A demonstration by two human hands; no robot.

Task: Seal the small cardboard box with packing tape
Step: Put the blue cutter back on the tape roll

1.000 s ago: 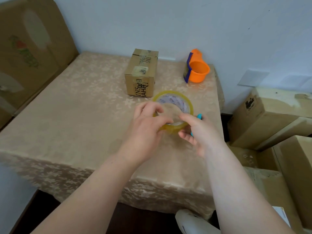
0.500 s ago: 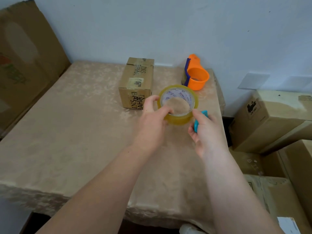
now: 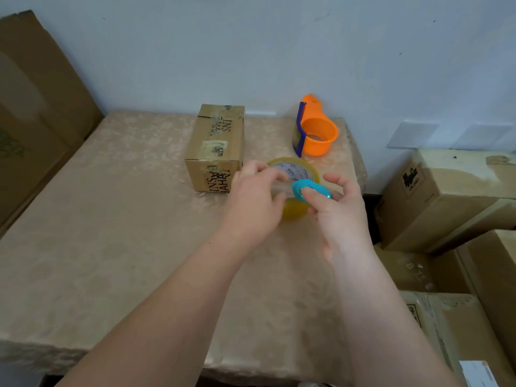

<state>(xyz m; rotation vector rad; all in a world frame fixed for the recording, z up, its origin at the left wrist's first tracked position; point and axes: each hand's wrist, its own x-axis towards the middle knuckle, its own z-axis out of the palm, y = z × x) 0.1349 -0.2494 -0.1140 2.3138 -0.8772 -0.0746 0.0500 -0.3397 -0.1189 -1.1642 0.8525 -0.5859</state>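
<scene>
Just this side of the small cardboard box, the left hand closes its grip on the tape roll — the right hand pinches a teal cutter against it; beyond, the box lies on the surface, an orange dispenser to its right.

On the small cardboard box in front of me I read "INS" on its top and, upside down on its near end, "INSA" over "BAHA" — the rest cut off. The tape roll core carries blue print, and the carton at my right a black logo — both too small to read.
</scene>
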